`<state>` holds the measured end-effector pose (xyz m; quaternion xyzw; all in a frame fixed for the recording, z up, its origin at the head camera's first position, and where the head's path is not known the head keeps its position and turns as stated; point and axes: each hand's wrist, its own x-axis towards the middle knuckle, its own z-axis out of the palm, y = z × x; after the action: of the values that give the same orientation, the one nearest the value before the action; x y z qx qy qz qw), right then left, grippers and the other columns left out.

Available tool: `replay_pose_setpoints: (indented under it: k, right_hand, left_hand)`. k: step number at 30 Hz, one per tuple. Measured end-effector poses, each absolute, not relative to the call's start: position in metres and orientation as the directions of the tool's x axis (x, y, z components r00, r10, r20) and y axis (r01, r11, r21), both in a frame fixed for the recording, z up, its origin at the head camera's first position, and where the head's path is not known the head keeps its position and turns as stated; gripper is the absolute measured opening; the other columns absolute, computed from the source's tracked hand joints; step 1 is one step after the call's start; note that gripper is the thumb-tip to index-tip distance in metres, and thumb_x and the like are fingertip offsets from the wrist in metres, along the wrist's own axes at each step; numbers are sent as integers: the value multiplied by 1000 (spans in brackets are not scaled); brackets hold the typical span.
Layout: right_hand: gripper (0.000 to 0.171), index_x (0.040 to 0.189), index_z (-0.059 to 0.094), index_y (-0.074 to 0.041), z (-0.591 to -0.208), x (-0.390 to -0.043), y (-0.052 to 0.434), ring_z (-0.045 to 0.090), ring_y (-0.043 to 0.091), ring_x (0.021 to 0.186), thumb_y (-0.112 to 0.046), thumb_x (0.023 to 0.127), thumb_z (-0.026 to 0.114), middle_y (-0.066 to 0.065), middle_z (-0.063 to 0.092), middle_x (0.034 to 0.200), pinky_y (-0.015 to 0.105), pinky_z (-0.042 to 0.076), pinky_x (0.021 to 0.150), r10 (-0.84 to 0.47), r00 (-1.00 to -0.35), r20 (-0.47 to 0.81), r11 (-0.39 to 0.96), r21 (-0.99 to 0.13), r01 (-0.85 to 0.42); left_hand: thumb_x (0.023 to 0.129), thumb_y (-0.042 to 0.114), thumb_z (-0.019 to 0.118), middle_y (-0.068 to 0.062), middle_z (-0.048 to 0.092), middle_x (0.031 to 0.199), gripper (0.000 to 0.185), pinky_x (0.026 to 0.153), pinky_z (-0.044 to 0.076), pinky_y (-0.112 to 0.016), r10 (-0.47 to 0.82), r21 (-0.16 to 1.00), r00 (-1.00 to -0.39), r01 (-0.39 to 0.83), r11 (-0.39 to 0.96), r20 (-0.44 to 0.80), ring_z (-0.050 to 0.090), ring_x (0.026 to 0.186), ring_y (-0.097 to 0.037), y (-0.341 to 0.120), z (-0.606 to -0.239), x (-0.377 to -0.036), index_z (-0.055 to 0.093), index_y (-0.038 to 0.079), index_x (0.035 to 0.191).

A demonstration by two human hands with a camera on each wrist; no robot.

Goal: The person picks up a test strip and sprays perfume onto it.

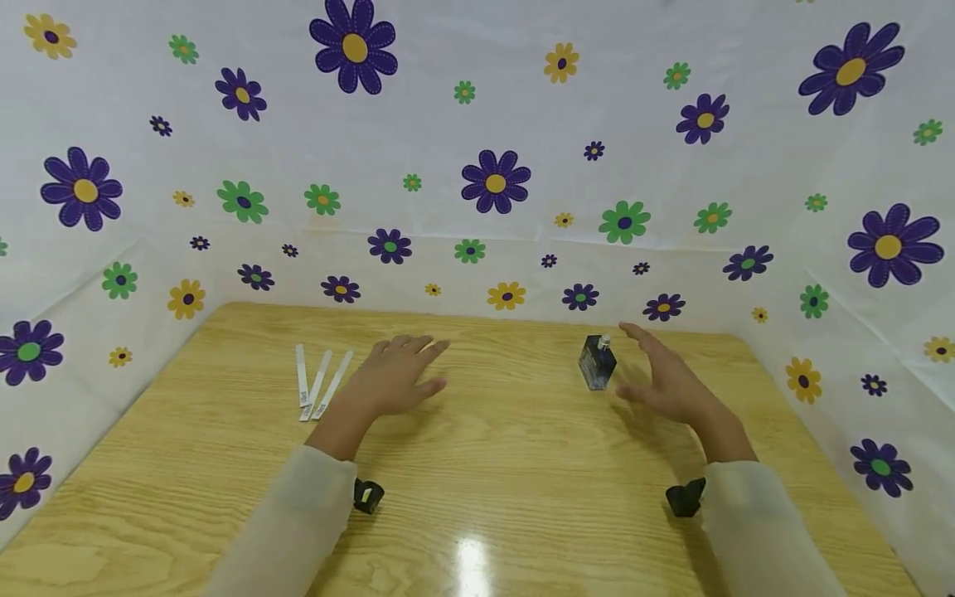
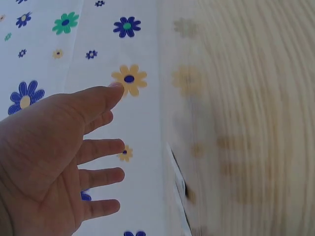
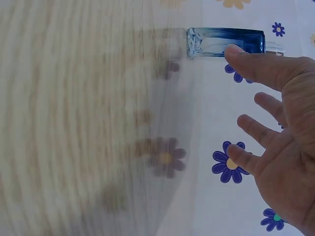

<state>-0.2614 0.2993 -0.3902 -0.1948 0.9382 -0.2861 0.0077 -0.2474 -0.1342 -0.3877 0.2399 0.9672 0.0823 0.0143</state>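
Note:
A dark blue glass perfume bottle (image 1: 598,362) with a bare spray nozzle stands upright toward the back right of the table. Just right of it is my right hand (image 1: 667,381), fingers spread and holding nothing. In the right wrist view the bottle (image 3: 226,42) shows clear glass at its base, partly covered by the thumb. On the left, three white paper test strips (image 1: 318,385) with small dark print at their near ends lie fanned on the wood. My left hand (image 1: 395,373) hovers beside them with its fingers extended and nothing in its grasp.
The wooden table (image 1: 492,464) has a glossy surface that reflects light near its front. White cloth (image 1: 418,149) printed with purple, green and yellow flowers hangs behind it and along both sides. A black strap piece (image 1: 367,496) sits at the left wrist, another (image 1: 685,497) at the right.

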Motion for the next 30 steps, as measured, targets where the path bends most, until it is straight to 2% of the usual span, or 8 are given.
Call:
replay_pose_setpoints:
  k: [5, 11, 18, 22, 30]
  right_hand:
    - [97, 164, 17, -23, -395, -271, 292, 29, 53, 145, -10, 90, 79, 22, 28, 164, 74, 28, 109, -364, -928, 84, 730, -593, -340]
    - [97, 164, 16, -27, -398, -280, 283, 28, 53, 146, -9, 91, 78, 20, 26, 165, 77, 26, 108, -388, -919, 72, 674, -657, -337]
    - [101, 163, 15, -26, -402, -286, 279, 23, 54, 148, -4, 89, 78, 21, 20, 167, 76, 21, 110, -394, -918, 35, 611, -737, -291]
    - [102, 163, 15, -29, -405, -288, 278, 20, 55, 148, -4, 88, 79, 23, 18, 167, 74, 22, 111, -387, -922, 8, 601, -756, -259]
    - [100, 164, 14, -25, -407, -291, 275, 21, 56, 148, -2, 89, 77, 30, 18, 164, 71, 23, 113, -388, -922, -6, 596, -764, -246]
  left_hand:
    - [105, 43, 55, -18, 42, 158, 64, 113, 28, -69, 430, 182, -903, 422, 888, -3, 36, 144, -46, -169, -389, -247, 37, 14, 159]
    - [105, 38, 56, -19, 47, 154, 60, 109, 32, -70, 368, 173, -930, 360, 917, -19, 42, 139, -47, -206, -387, -242, 42, 11, 157]
    - [106, 36, 56, -24, 47, 152, 58, 108, 29, -75, 309, 211, -950, 293, 933, -44, 42, 137, -53, -241, -384, -238, 45, 8, 154]
    - [106, 36, 54, -28, 46, 151, 57, 105, 33, -75, 287, 233, -956, 267, 935, -58, 43, 135, -55, -262, -389, -234, 46, 4, 152]
    - [103, 28, 60, -36, 48, 145, 57, 108, 36, -67, 286, 337, -955, 245, 909, -76, 42, 135, -56, -293, -397, -227, 48, -5, 147]
